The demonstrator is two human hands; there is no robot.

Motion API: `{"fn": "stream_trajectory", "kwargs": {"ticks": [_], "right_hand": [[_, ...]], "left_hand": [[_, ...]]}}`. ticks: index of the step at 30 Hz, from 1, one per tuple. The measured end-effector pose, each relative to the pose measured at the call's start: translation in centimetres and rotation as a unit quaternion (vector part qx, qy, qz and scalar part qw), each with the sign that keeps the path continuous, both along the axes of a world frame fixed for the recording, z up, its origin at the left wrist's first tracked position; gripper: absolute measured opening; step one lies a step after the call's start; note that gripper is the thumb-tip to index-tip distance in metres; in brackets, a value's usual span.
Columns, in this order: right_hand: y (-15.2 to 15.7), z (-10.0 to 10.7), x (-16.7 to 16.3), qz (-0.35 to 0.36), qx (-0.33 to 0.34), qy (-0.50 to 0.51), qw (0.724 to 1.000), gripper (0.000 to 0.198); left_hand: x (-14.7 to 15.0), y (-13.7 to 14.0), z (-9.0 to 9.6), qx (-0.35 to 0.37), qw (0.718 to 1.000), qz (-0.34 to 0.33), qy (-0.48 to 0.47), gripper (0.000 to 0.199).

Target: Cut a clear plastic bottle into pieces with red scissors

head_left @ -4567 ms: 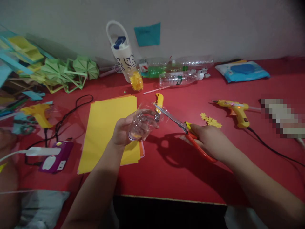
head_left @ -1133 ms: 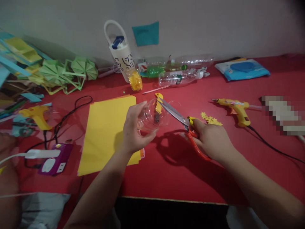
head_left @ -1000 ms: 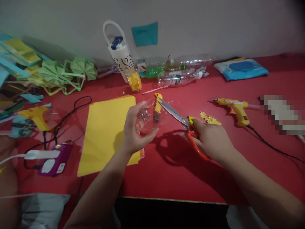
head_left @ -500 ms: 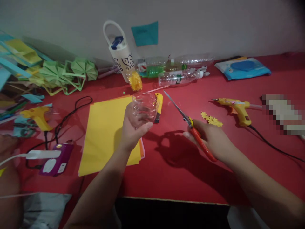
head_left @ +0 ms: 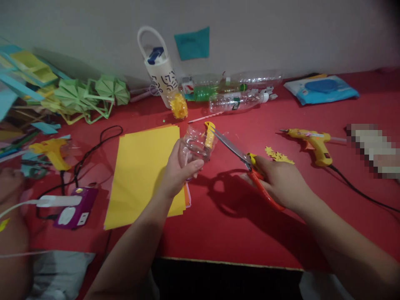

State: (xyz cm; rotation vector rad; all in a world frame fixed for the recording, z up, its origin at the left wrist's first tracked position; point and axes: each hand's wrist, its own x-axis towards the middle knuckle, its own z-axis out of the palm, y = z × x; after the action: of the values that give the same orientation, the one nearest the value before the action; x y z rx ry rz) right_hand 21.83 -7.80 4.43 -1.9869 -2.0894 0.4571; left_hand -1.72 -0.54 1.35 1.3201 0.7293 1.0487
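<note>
My left hand (head_left: 179, 168) is closed around a clear cut piece of plastic bottle (head_left: 195, 146), which it holds above the right edge of the yellow paper stack (head_left: 143, 166). My right hand (head_left: 275, 179) grips red-and-yellow scissors (head_left: 234, 150), their blades pointing up and left toward the rim of the plastic piece. Whether the tips touch the plastic I cannot tell. Behind the plastic lies a yellow box cutter (head_left: 209, 135), partly hidden. Small yellow paper stars (head_left: 278, 156) lie in a heap just beyond my right hand.
A yellow glue gun (head_left: 312, 141) lies on the right, another glue gun (head_left: 51, 152) on the left by a purple power strip (head_left: 76, 208). Along the wall are a white tumbler (head_left: 161, 79), plastic bottles (head_left: 234, 102) and a wipes pack (head_left: 321, 89). Another person's arm (head_left: 14, 241) shows at left.
My left hand has turned the plastic piece, tipping its rim right toward the scissors. The scissor blades have swung slightly and now appear parted. The view has shifted a little.
</note>
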Motion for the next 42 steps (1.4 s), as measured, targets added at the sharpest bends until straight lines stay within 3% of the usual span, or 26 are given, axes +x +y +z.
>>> {"fn": "stream_trajectory", "kwargs": {"ticks": [3, 6, 14, 22, 32, 42], "right_hand": [[-0.1, 0.0, 0.3, 0.028, 0.029, -0.018, 0.999, 0.066], [0.0, 0.1, 0.5, 0.013, 0.02, -0.019, 1.0, 0.066], [0.6, 0.1, 0.5, -0.011, -0.051, -0.061, 0.997, 0.065], [0.2, -0.2, 0.2, 0.01, -0.028, -0.062, 0.998, 0.066], [0.2, 0.1, -0.4, 0.021, -0.027, -0.087, 0.996, 0.062], [0.2, 0.0, -0.4, 0.005, -0.034, -0.111, 0.993, 0.074]], "left_hand": [[-0.4, 0.2, 0.2, -0.009, 1.0, -0.017, 0.005, 0.051], [-0.7, 0.5, 0.3, -0.002, 1.0, -0.029, 0.004, 0.055], [-1.0, 0.2, -0.2, 0.15, 0.985, 0.022, 0.085, 0.072], [-1.0, -0.1, -0.3, 0.239, 0.959, 0.054, 0.139, 0.076], [-0.8, -0.1, -0.9, 0.248, 0.96, 0.061, 0.114, 0.076], [-1.3, 0.1, -0.7, 0.234, 0.964, 0.054, 0.114, 0.078]]}}
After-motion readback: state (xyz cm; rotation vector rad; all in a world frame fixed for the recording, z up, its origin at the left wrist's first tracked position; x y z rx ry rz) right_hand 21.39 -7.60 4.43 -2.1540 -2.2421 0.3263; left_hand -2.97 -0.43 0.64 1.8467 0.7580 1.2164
